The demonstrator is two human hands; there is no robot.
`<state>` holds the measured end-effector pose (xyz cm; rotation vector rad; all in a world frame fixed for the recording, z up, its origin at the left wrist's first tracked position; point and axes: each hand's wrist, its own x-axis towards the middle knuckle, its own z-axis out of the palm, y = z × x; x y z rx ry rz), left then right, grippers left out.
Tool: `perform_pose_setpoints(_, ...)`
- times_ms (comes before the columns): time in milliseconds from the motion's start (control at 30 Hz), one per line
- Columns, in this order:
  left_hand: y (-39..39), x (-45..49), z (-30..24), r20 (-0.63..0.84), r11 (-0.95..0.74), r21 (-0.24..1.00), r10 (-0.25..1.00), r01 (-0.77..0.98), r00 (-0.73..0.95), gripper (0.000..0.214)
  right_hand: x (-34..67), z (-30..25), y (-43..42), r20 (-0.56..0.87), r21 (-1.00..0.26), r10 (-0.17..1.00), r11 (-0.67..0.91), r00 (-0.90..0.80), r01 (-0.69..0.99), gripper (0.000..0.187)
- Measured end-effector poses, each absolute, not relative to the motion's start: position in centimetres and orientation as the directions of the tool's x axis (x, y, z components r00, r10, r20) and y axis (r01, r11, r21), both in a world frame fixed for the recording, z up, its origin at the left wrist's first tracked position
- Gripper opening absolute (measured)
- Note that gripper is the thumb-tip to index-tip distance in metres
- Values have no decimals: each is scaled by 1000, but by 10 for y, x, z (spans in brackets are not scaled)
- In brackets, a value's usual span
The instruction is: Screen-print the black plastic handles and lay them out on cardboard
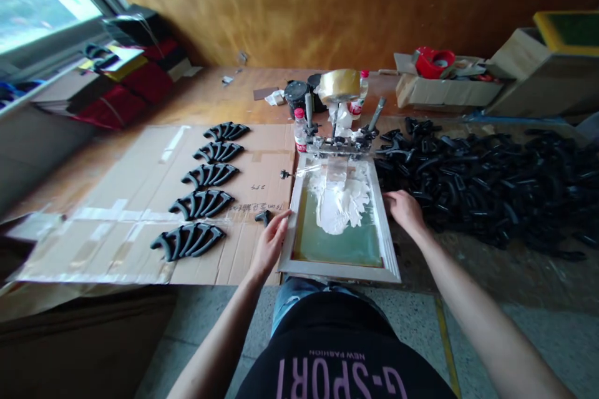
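Observation:
In front of me lies a silk-screen printing frame [390, 262] with a pale metal border and green mesh. Thick white ink [344, 206] is spread over its upper middle. My left hand [271, 242] is closed beside the frame's left edge. A black plastic handle part [263, 217] sticks out past its knuckles; the rest of the part is hidden. At the frame's right edge is my right hand [406, 211], its fingers curled in and partly hidden; what they grip does not show. A clamp [339, 146] stands at the frame's far end.
Rows of black parts [189, 242] lie on the cardboard [126, 255] at left. A large heap of similar parts [491, 181] covers the right side. Behind the clamp are bottles [300, 131], a dark tub [296, 95] and tape [339, 84]. Cartons [449, 93] stand back right.

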<state>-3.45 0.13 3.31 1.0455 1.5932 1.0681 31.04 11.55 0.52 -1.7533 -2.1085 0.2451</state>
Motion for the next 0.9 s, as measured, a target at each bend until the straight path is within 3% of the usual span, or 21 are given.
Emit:
perform_pose_setpoints(67,1,-33,7,-276,310,942,934,128,-227,67,297,24,134,303,-381,947,225,-109,897,37)
perform_pose_setpoints(167,7,-34,-18,-307,363,911,914,197,-266,65,245,49,156,410,-316,869,420,-277,851,52)
perform_pose_setpoints(367,10,-38,-30,-298,366,885,920,288,-256,53,198,41,132,76,-211,811,582,-580,786,11)
perform_pose_setpoints(533,7,-37,-32,-312,382,885,911,264,-271,51,229,40,102,52,-243,535,826,-843,509,22)
perform_pose_setpoints(700,7,-35,-30,-312,370,909,909,193,-275,54,226,37,98,171,-191,641,766,-748,613,16)
perform_pose_setpoints(800,7,-34,-30,-313,365,915,912,172,-265,57,226,24,82,212,-170,571,820,-793,546,23)
perform_pose_setpoints(900,8,-34,-25,-322,367,916,914,164,-246,62,224,26,79,203,-241,571,817,-795,525,13)
